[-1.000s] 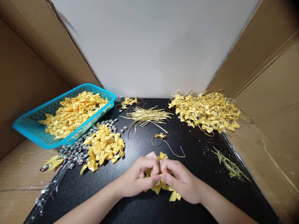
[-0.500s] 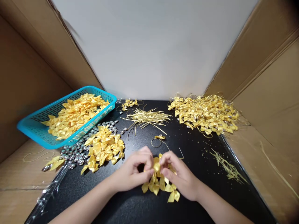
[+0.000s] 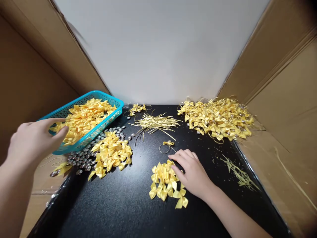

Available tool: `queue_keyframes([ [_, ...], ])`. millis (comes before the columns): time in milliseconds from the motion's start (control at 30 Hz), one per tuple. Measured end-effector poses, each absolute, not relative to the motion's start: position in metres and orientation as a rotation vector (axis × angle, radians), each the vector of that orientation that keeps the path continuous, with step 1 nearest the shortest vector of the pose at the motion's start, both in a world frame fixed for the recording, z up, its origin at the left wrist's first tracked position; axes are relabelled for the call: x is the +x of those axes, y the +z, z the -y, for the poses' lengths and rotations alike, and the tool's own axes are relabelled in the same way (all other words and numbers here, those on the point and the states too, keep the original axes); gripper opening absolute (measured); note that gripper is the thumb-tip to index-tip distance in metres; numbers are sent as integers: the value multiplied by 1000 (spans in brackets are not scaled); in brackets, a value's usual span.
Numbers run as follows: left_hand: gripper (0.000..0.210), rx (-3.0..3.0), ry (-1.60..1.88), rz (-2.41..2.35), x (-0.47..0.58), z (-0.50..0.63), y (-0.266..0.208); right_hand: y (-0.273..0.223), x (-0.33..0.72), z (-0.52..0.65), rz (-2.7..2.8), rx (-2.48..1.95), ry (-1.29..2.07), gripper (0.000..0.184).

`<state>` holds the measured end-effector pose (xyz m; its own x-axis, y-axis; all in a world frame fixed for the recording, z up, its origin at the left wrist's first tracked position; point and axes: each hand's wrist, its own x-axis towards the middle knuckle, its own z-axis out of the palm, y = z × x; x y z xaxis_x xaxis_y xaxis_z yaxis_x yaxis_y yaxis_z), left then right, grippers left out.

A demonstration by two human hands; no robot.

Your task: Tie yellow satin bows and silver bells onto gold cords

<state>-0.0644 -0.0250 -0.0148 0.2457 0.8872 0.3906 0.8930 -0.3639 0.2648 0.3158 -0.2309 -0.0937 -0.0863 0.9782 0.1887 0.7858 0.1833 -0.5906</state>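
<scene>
My left hand point(image 3: 34, 138) is raised over the near left end of the turquoise basket point(image 3: 116, 114), thumb and forefinger apart with nothing between them. In the basket lies a heap of yellow ribbon bows point(image 3: 86, 115). My right hand point(image 3: 189, 170) rests by the right edge of a small group of yellow bows point(image 3: 162, 180) on the black table point(image 3: 111, 208). Its fingers are spread and loosely curved, and I see nothing held in them. Just beyond its fingertips lies a finished bow with a gold cord loop point(image 3: 168, 143).
Silver beads point(image 3: 83, 158) lie beside the basket, with another bow pile point(image 3: 111, 153) next to them. Gold cord pieces point(image 3: 157, 123) are at the back centre. Corded bows point(image 3: 218, 119) are heaped at back right, cord scraps point(image 3: 240, 173) nearer. Cardboard walls point(image 3: 279, 59) flank the table.
My left hand has left the small group of bows and swung left to the basket. My right hand has drawn slightly back and opened, leaving the bows on the table.
</scene>
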Motion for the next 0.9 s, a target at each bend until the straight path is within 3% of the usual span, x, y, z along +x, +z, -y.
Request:
queue_keyframes([
  [67,28,-2298,-644,1726,-45,36,-18,-97,314,229,1952,-1699,431,26],
  [233,33,-2467,-690,1379,22,62,-27,-103,312,227,1940,-1709,410,11],
  [500,20,-3023,-754,1227,92,98,-52,-105,312,224,1662,-1605,505,10],
  [733,24,-3707,-735,1290,132,144,-66,-105,309,225,1362,-1469,667,5],
  [900,26,-3844,-996,1557,131,153,-75,-108,306,226,1306,-1386,744,7],
])
